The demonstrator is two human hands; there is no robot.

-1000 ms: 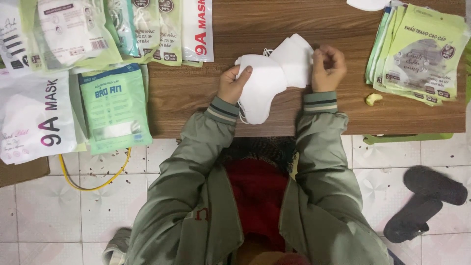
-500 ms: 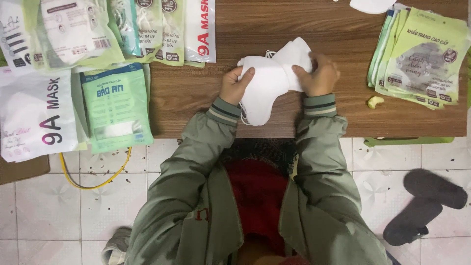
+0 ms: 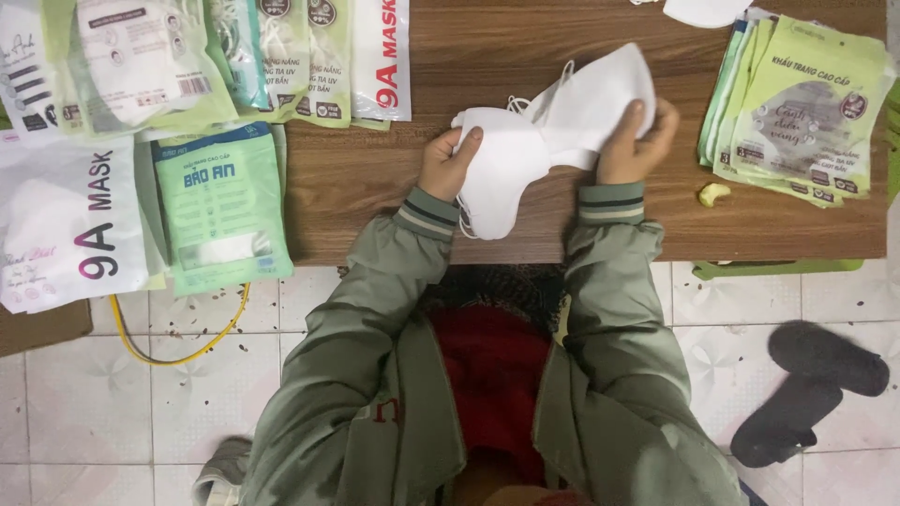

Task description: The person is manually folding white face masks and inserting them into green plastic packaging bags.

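Both of my hands hold white face masks [image 3: 548, 141] over a low wooden table [image 3: 375, 178]. My left hand [image 3: 448, 161] pinches the lower left mask by its edge, thumb on top. My right hand [image 3: 637, 141] grips the upper right mask, fingers pressed on its fabric. The masks overlap in the middle and thin ear loops hang from them. Grey-green jacket sleeves with striped cuffs cover both arms.
A pile of green mask packets [image 3: 797, 103] lies at the table's right end. Green, teal and white mask packets [image 3: 220, 206] cover the left end. A small yellow scrap [image 3: 712, 194] lies near the pile. Black slippers [image 3: 806, 389] and a yellow cord [image 3: 178, 351] are on the tiled floor.
The right hand has shifted slightly right and spread the upper mask wider. The left hand keeps its hold in nearly the same place.
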